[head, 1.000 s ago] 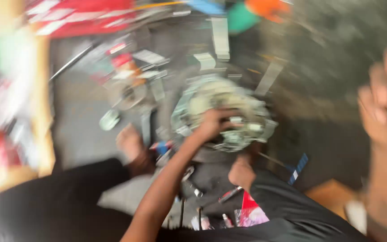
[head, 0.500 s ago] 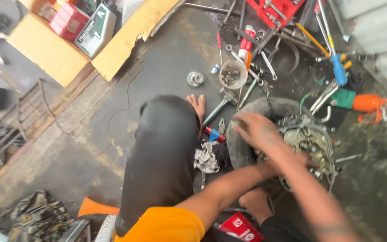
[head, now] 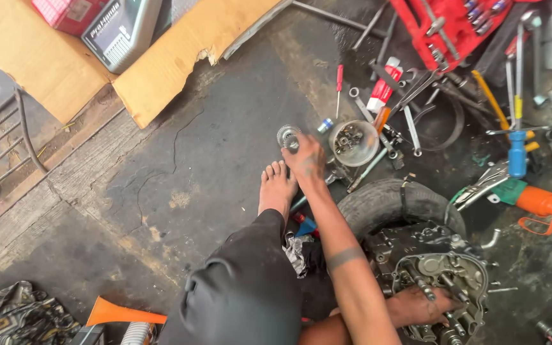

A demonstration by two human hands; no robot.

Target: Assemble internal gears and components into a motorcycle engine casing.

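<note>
My right hand (head: 306, 161) reaches forward past my bare foot (head: 277, 186), and its fingertips pinch a round metal gear (head: 287, 136) that lies on the dark floor. My left hand (head: 420, 305), black with grease, crosses under the right arm. It rests flat on an open engine casing (head: 445, 281), which sits on a small black tyre (head: 384, 201). A white cup of nuts and small parts (head: 352, 142) stands just right of the gear.
Wrenches, screwdrivers and a red socket tray (head: 455, 29) are spread at the upper right. Blue-handled and orange tools (head: 531, 198) lie to the right. Cardboard sheets (head: 180, 57) and a grey container (head: 119, 29) lie at the upper left. A rag (head: 298, 250) sits by my knee.
My right hand has left the engine and stretched forward to the gear near my foot. My left hand has stayed on the casing. The view has steadied.
</note>
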